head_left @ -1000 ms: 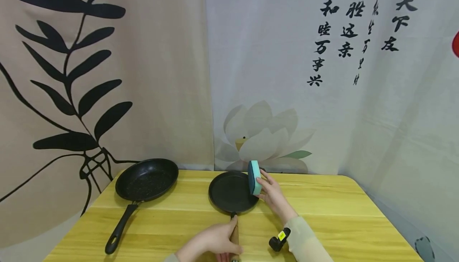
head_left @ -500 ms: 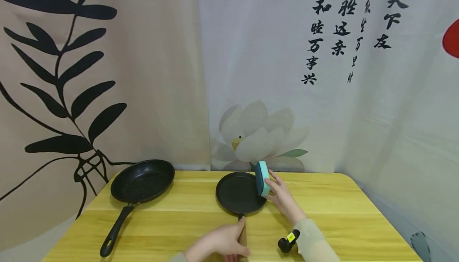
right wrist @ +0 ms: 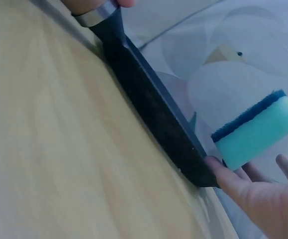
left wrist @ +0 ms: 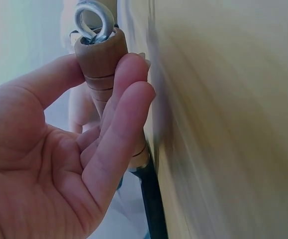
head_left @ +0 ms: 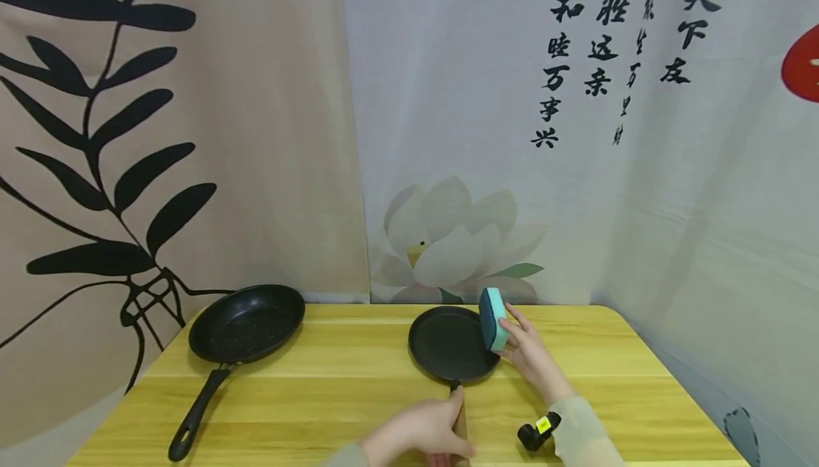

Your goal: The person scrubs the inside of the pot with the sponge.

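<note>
A small flat black pan (head_left: 448, 345) lies on the table, its wooden handle (left wrist: 100, 59) toward me. My left hand (head_left: 424, 430) grips that handle between thumb and fingers; a metal hanging ring (left wrist: 95, 21) shows at its end in the left wrist view. A turquoise sponge (head_left: 498, 319) with a dark blue scouring side is pinched in my right hand (head_left: 532, 359). It stands on edge by the pan's right rim, scouring side facing left. In the right wrist view the sponge (right wrist: 259, 130) sits apart from the pan (right wrist: 153, 112), while a fingertip meets or overlaps the rim.
A larger, deeper black frying pan (head_left: 248, 325) rests at the left of the wooden table (head_left: 333, 396), handle toward the front. Behind the table hangs a printed curtain (head_left: 288, 133). A black device (head_left: 539, 431) with a yellow label is at my right wrist.
The small pan has shifted right along the table, with my left hand on its handle. My right hand and the sponge have moved right alongside it. The head view has turned slightly right.
</note>
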Tool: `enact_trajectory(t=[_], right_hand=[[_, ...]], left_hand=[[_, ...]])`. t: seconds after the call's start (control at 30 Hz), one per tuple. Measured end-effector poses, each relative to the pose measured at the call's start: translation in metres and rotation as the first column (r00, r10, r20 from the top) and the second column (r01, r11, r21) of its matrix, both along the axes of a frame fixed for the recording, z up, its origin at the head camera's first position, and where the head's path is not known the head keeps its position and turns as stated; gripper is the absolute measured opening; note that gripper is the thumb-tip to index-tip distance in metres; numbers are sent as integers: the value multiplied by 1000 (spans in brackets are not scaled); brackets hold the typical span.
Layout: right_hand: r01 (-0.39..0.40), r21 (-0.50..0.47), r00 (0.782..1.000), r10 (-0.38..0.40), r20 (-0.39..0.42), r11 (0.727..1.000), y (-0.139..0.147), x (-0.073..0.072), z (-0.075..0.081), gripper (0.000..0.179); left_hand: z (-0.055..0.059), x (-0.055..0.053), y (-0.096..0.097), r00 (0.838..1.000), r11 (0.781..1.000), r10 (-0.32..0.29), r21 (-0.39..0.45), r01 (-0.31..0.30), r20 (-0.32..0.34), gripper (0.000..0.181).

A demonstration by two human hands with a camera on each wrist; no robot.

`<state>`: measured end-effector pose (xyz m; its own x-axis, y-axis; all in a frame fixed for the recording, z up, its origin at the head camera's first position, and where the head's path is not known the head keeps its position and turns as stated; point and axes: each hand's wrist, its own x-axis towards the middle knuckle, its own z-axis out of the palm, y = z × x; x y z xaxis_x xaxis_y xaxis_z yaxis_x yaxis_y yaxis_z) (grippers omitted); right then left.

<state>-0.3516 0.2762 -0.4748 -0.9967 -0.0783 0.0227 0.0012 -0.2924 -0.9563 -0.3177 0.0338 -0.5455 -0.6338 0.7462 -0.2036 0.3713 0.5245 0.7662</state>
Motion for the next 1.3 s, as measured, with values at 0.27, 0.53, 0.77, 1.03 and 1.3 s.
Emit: enact_trajectory(t=[0.27,0.53,0.77,1.03,1.3], right_hand=[[39,-18,999,-38,29,999,21,3,4,69],[88,-43,996,-87,31,995,40,4,3,74],[140,-93,988,-134,73,986,48,5,3,73],[145,-124,987,-134,91,982,52,6,4,72],[158,-107,985,-150,84,982,53,4,4,70]], left_hand=[[4,6,34,998,998,55,-21,-54,19,114],[27,14,55,996,997,77,-33,-76,53,113],[90,49,64,986,990,139,-25,-138,91,96],[100,48,75,985,989,144,-42,-141,92,94],[106,45,83,982,988,153,-1,-154,108,93]])
